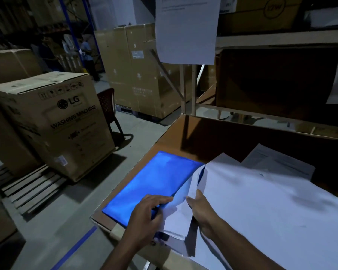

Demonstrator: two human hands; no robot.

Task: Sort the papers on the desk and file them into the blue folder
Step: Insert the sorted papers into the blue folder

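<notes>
A glossy blue folder (pixel 154 184) lies open on the left end of the brown desk (pixel 232 137). White papers (pixel 261 207) are spread in a loose pile to its right, overlapping the folder's inner edge. My left hand (pixel 146 215) rests on the folder's near right part, fingers curled over the lower corner of a sheet. My right hand (pixel 201 213) pinches the curled edge of the same sheet (pixel 178 217) from the right, thumb on top. More printed sheets (pixel 277 162) lie behind the pile.
A shelf frame (pixel 271 39) rises over the desk's back, with a printed sheet (pixel 185 30) hanging from it. Left of the desk is the floor with a washing machine carton (pixel 53 121) on a pallet, a brown chair (pixel 108 108), and tall cartons (pixel 137 69) behind.
</notes>
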